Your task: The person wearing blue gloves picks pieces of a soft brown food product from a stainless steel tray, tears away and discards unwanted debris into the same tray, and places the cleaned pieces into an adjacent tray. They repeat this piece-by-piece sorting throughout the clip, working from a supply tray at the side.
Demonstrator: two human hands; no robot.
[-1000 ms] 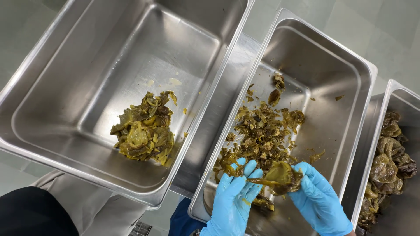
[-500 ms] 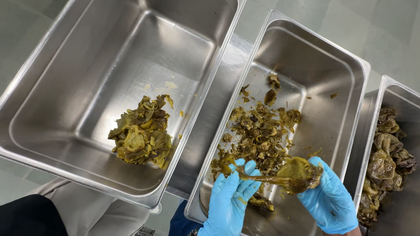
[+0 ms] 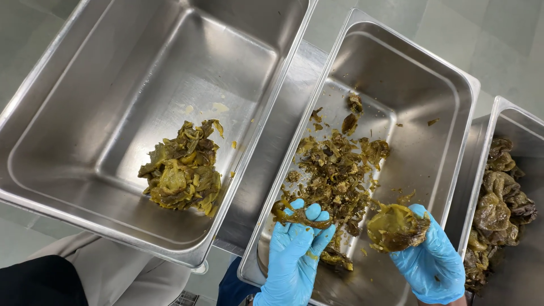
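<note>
Left hand [image 3: 294, 255] and right hand [image 3: 433, 260] hold pickled greens [image 3: 394, 226] inside middle pan's [image 3: 396, 73] near rim.

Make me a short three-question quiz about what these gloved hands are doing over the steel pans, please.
1. True or false: the left hand holds a thin strip of pickled greens.
2. Which pan holds the neat clump of greens? A) left pan B) middle pan C) right pan
3. What does the right hand hold?

Key: 1 true; 2 A; 3 a rounded wad of greens.
</note>
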